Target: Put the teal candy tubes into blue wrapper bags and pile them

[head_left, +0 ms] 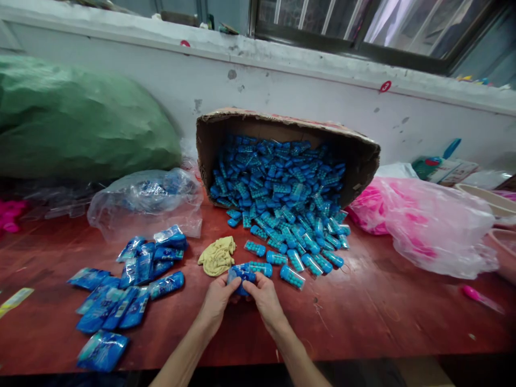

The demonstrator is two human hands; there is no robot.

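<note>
Between the fingertips of my left hand [217, 295] and my right hand [264, 298] is a blue printed sleeve [242, 273]. Both hands are closed on it, thumbs on top. A small clear tube of turquoise beads with a blue cap [261, 269] shows just past my right fingers; whether they touch it I cannot tell. Ahead, many similar tubes [296, 260] spill from a cardboard box [365, 161] lying on its side. Left of my hands lie several blue printed packets [102, 350], loosely piled. A crumpled yellow cloth [217, 255] sits near my left fingers.
The red table [363, 322] runs up to a white wall. A clear plastic bag [149, 201] with blue contents and a large green sack [80, 118] are at left. Rightward are a bag with pink items [435, 220], a pink piece [479, 296] and tubs [503, 247].
</note>
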